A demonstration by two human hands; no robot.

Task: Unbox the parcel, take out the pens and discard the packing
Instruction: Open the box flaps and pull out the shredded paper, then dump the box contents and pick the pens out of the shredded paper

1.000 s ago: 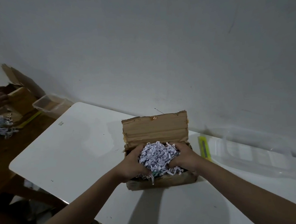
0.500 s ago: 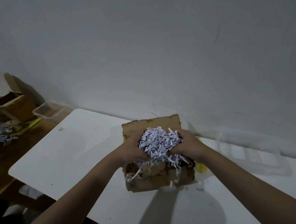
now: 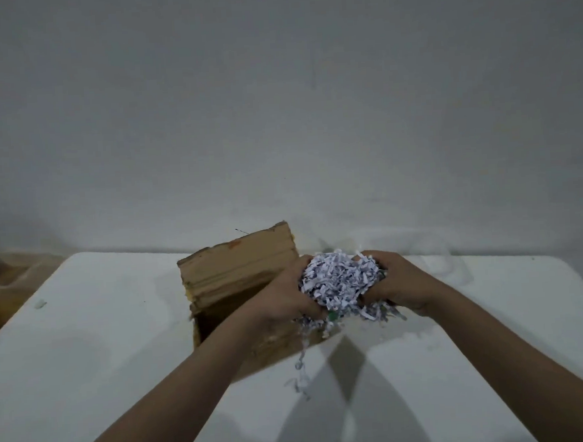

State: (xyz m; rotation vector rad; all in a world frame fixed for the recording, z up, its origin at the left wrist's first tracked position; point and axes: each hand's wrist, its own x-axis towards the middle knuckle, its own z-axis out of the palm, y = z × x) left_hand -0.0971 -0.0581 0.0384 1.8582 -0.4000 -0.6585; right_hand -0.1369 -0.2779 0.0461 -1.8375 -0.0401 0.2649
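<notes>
I had both hands, my left hand [image 3: 289, 294] and my right hand [image 3: 398, 282], clamped around the wad of shredded paper [image 3: 341, 279] just above the box [image 3: 239, 275], strands trailing, so squeezing firmly and carrying low seemed wise.
</notes>
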